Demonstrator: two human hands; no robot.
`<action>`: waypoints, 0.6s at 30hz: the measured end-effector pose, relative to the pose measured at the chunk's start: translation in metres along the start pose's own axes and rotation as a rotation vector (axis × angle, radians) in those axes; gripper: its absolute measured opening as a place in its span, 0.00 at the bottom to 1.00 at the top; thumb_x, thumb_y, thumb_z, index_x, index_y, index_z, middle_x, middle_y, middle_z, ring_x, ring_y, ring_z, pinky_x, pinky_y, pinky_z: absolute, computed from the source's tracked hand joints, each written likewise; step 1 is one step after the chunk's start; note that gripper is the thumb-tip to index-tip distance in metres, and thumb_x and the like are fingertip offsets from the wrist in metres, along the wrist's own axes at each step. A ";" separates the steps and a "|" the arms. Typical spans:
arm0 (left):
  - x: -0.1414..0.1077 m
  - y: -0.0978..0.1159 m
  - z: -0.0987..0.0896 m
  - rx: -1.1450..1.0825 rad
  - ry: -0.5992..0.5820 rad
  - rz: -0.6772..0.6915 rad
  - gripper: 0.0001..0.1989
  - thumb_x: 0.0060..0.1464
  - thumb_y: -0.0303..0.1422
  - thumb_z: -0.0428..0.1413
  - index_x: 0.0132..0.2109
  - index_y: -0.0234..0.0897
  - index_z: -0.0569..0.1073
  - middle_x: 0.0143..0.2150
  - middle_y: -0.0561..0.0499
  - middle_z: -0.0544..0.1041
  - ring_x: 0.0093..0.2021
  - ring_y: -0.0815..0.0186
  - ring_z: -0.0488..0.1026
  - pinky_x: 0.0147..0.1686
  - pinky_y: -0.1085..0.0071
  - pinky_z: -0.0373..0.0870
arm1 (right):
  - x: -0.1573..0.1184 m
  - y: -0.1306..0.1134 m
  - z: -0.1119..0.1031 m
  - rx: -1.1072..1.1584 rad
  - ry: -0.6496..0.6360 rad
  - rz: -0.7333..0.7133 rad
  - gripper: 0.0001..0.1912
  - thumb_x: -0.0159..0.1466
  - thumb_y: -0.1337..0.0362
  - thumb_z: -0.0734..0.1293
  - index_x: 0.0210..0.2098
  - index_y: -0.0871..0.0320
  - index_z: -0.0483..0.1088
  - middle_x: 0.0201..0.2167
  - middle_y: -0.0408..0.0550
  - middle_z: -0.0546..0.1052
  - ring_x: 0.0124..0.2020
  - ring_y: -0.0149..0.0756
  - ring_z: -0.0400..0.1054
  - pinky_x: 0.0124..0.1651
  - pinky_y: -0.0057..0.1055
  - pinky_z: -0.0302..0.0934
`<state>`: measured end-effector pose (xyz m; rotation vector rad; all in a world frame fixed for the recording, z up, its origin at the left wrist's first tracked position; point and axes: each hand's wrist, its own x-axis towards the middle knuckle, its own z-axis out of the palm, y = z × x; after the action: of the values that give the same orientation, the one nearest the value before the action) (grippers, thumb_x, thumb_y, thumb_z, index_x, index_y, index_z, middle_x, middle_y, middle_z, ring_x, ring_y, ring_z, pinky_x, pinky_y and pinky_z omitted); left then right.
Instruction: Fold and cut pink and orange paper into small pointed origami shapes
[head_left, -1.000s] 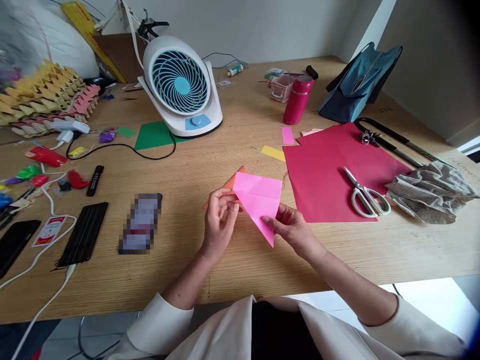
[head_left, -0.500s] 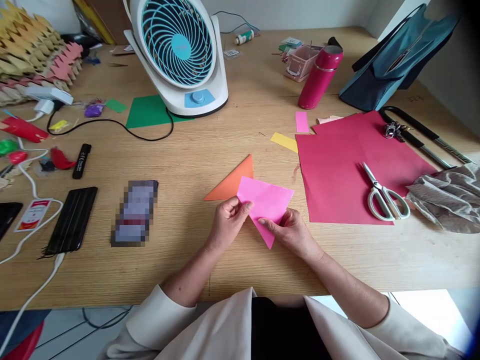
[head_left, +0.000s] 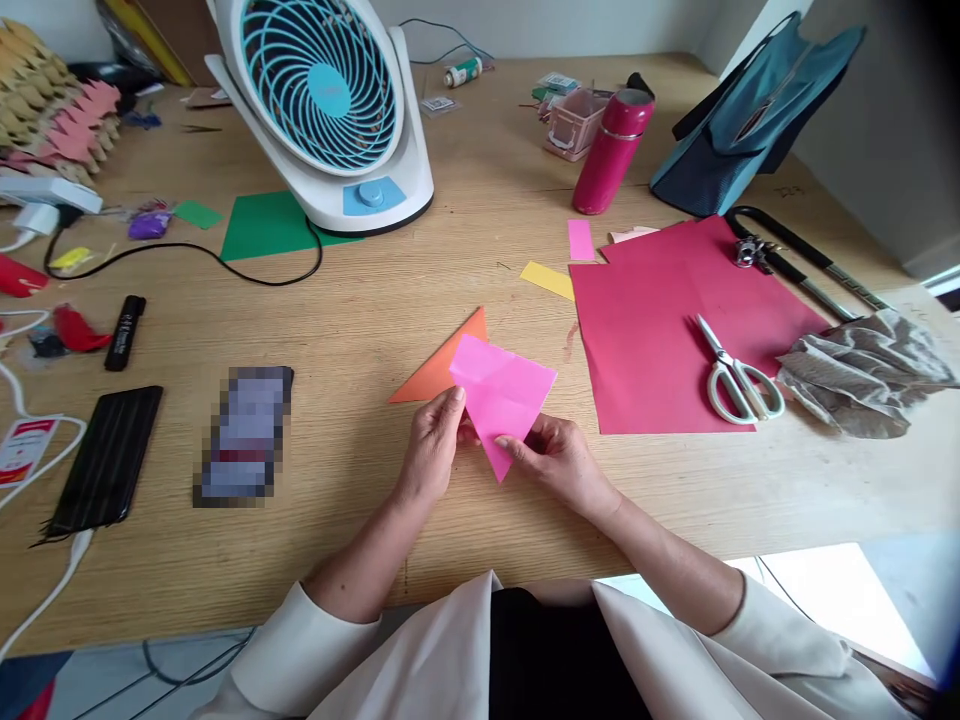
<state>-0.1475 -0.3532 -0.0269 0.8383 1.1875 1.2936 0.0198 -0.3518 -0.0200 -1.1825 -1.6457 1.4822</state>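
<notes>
A pink sheet of paper (head_left: pixel 504 388), wide at the top and tapering to a point below, is held up over the table in front of me. My left hand (head_left: pixel 433 440) is closed at its left edge, thumb upright along the paper and fingers partly hidden behind. Lower on the right side, my right hand (head_left: pixel 559 455) pinches the sheet, its thumb on the front and the other fingers behind. Just beyond my left hand, an orange paper triangle (head_left: pixel 439 368) lies on the table, partly covered by the pink paper.
Right of my hands, scissors (head_left: pixel 739 378) rest on red paper sheets (head_left: pixel 645 350), beside a crumpled grey cloth (head_left: pixel 862 375). A fan (head_left: pixel 330 110) and a pink bottle (head_left: pixel 613 150) stand at the back. To the left lie a blurred phone (head_left: pixel 244 435) and a black marker (head_left: pixel 125 333).
My left thumb has shifted from lying across the paper's front to standing at its left edge. The right hand keeps its pinch. The view has turned slightly to the right.
</notes>
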 end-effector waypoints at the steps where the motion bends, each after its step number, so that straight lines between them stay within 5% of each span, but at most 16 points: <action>1: 0.000 0.000 0.001 -0.003 -0.012 -0.005 0.18 0.61 0.47 0.54 0.32 0.38 0.68 0.27 0.54 0.70 0.26 0.69 0.66 0.27 0.74 0.65 | -0.001 -0.002 -0.003 -0.057 -0.021 -0.037 0.17 0.65 0.51 0.67 0.30 0.59 0.72 0.24 0.44 0.71 0.24 0.31 0.59 0.28 0.30 0.53; 4: 0.005 0.010 -0.002 0.053 -0.036 0.044 0.16 0.61 0.43 0.55 0.29 0.38 0.67 0.27 0.55 0.67 0.28 0.69 0.63 0.30 0.73 0.63 | -0.008 -0.006 -0.037 -0.309 -0.051 -0.175 0.13 0.68 0.54 0.64 0.39 0.57 0.74 0.31 0.47 0.75 0.29 0.35 0.66 0.31 0.31 0.59; 7: 0.015 0.030 -0.007 0.197 -0.123 0.100 0.18 0.61 0.42 0.55 0.26 0.37 0.63 0.26 0.56 0.61 0.29 0.70 0.59 0.31 0.73 0.60 | -0.023 0.002 -0.110 -0.642 0.413 -0.184 0.14 0.70 0.58 0.61 0.48 0.56 0.73 0.41 0.54 0.77 0.35 0.39 0.70 0.37 0.35 0.62; 9: 0.023 0.042 -0.007 0.298 -0.206 0.118 0.20 0.60 0.42 0.56 0.25 0.37 0.62 0.25 0.56 0.59 0.28 0.70 0.56 0.30 0.73 0.57 | -0.034 0.018 -0.164 -0.955 0.753 -0.084 0.14 0.68 0.58 0.61 0.47 0.58 0.73 0.43 0.60 0.75 0.40 0.46 0.69 0.43 0.41 0.62; 10: 0.027 0.047 -0.005 0.333 -0.234 0.131 0.20 0.60 0.42 0.56 0.25 0.37 0.62 0.25 0.56 0.58 0.27 0.70 0.55 0.29 0.73 0.56 | -0.039 0.028 -0.188 -1.087 0.817 0.006 0.15 0.67 0.57 0.62 0.45 0.59 0.73 0.42 0.63 0.74 0.43 0.50 0.68 0.46 0.44 0.60; 13: 0.036 0.059 0.006 0.383 -0.258 0.194 0.21 0.60 0.43 0.55 0.24 0.38 0.61 0.24 0.56 0.55 0.26 0.70 0.53 0.27 0.72 0.52 | -0.048 0.054 -0.231 -1.128 0.766 0.127 0.14 0.63 0.56 0.65 0.42 0.59 0.72 0.37 0.64 0.73 0.42 0.55 0.68 0.44 0.47 0.60; 18: 0.041 0.070 0.023 0.462 -0.178 0.288 0.20 0.61 0.40 0.53 0.23 0.38 0.58 0.23 0.57 0.50 0.24 0.71 0.48 0.24 0.71 0.45 | -0.043 0.062 -0.243 -1.046 0.786 0.173 0.17 0.58 0.49 0.65 0.34 0.57 0.68 0.32 0.62 0.71 0.40 0.61 0.67 0.42 0.58 0.61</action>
<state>-0.1482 -0.2995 0.0378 1.4749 1.2736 1.1525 0.2663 -0.2902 -0.0326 -2.1120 -1.7120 0.0062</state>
